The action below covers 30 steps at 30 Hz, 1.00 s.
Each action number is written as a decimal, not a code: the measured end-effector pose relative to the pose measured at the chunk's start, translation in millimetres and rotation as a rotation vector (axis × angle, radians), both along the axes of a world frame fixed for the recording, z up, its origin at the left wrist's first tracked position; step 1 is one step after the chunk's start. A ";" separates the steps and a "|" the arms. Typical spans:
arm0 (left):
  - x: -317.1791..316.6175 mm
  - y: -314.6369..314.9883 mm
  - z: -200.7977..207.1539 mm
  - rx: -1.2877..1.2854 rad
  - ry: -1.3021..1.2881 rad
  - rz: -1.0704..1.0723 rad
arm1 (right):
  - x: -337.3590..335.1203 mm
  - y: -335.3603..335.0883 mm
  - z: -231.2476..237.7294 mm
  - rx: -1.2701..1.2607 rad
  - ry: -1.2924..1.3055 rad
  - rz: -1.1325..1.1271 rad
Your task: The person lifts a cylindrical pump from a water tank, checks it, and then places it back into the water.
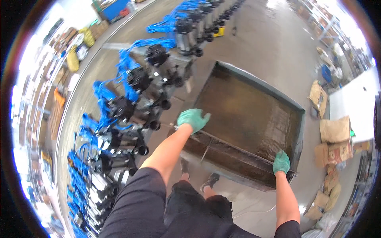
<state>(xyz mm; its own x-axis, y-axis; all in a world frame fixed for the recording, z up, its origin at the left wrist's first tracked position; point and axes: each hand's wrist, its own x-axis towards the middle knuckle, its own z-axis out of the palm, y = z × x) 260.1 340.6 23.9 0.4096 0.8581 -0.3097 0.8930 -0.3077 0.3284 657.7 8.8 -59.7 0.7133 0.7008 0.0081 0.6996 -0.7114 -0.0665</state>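
A large rectangular metal tank (254, 77) of murky brown water stands in front of me. Across its near part runs a dark metal crossbar (238, 154). My left hand (193, 120), in a green glove, is over the bar's left end with thumb and fingers apart; whether it touches the metal cannot be made out. At the opposite end, my right hand (281, 162), gloved alike, is closed around the bar beside the tank's right wall. Its fingertips are partly hidden.
A long row of steel-and-black pumps (139, 79) with coiled blue cables (104, 95) lines the left side. Cardboard boxes and paper sacks (335, 130) lie at the right. A pale hose or cord (254, 213) trails on the floor near my feet.
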 end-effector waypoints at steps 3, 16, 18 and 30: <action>-7.9 -3.3 10.6 0.021 -0.306 0.053 | 4.2 -1.1 -0.1 -0.119 0.056 0.081; -361.2 -184.2 156.3 0.849 -0.905 1.140 | -128.9 -22.5 86.5 0.598 0.529 0.032; -420.6 -180.3 146.0 0.554 -0.800 1.052 | -152.3 -22.8 70.9 0.610 0.611 0.060; -306.0 -205.1 153.7 0.310 -0.778 0.466 | -239.7 27.1 63.7 0.639 0.936 0.276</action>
